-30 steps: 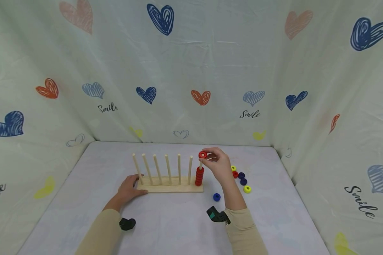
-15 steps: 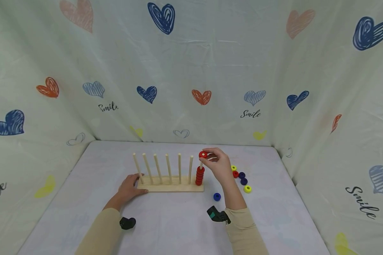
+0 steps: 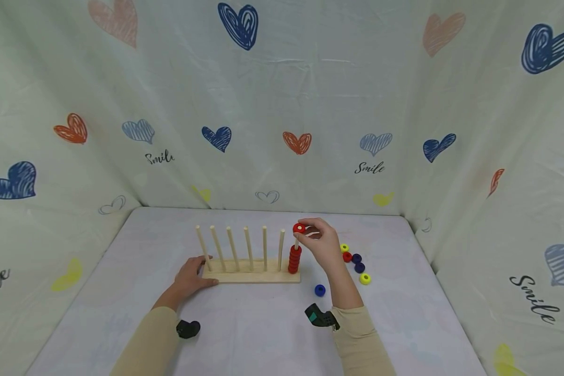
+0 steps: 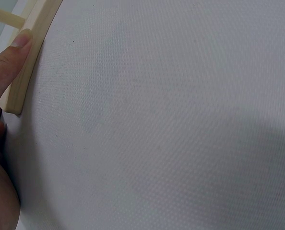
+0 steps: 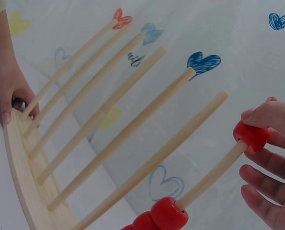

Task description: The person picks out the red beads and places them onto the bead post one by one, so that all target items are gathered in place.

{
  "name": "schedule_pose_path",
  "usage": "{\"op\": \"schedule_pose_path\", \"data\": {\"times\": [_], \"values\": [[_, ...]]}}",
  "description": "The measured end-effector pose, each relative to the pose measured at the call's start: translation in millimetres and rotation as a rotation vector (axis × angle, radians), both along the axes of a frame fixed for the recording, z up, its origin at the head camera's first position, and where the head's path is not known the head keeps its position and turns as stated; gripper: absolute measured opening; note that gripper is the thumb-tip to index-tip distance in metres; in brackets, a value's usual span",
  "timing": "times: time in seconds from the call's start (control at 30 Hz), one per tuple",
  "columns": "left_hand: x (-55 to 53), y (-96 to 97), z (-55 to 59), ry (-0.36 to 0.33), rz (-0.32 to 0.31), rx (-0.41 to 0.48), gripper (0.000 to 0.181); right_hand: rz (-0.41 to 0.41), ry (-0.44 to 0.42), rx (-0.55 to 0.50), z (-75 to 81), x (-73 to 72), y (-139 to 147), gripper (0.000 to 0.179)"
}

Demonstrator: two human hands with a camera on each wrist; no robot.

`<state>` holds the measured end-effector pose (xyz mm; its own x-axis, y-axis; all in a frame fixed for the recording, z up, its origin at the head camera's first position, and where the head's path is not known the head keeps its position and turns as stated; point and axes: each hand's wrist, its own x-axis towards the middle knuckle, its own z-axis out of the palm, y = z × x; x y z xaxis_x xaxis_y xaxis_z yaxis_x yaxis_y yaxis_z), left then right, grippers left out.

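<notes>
My left hand [image 3: 191, 275] grips the left end of a wooden peg stand [image 3: 258, 279], thumb at the front and fingers behind. In the left wrist view the thumb [image 4: 12, 60] lies on the edge of its base. Several upright pegs rise from the stand. Stacked low on the rightmost peg are several red beads [image 3: 294, 259]. My right hand [image 3: 321, 241] pinches another red bead [image 3: 298, 228] at the top of that same peg. The right wrist view shows this red bead [image 5: 251, 136] on the peg's tip, between thumb and fingers, apart from the stack below.
Right of the stand lie loose beads: a blue bead [image 3: 320, 290] near the front, a yellow bead [image 3: 365, 279], a dark blue bead [image 3: 359, 267], a red bead [image 3: 347, 257] and others. A white cloth covers the table [image 3: 254, 334]; a heart-printed curtain [image 3: 329, 104] surrounds it.
</notes>
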<state>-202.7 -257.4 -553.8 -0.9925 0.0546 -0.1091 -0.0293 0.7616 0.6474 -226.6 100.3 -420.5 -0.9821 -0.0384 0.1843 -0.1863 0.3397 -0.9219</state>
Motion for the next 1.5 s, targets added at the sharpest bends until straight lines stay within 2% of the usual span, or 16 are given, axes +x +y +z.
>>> {"op": "schedule_pose_path", "data": {"times": [0.43,1.5], "values": [[1.0,1.5,2.9,-0.004,0.003,-0.012,0.078,0.005,-0.007,0.012,-1.2,0.8,0.7,0.031],[-1.5,1.3,-1.6,-0.014,0.021,-0.03,0.079,0.01,-0.082,0.058,-4.8,1.7,1.4,0.033]]}}
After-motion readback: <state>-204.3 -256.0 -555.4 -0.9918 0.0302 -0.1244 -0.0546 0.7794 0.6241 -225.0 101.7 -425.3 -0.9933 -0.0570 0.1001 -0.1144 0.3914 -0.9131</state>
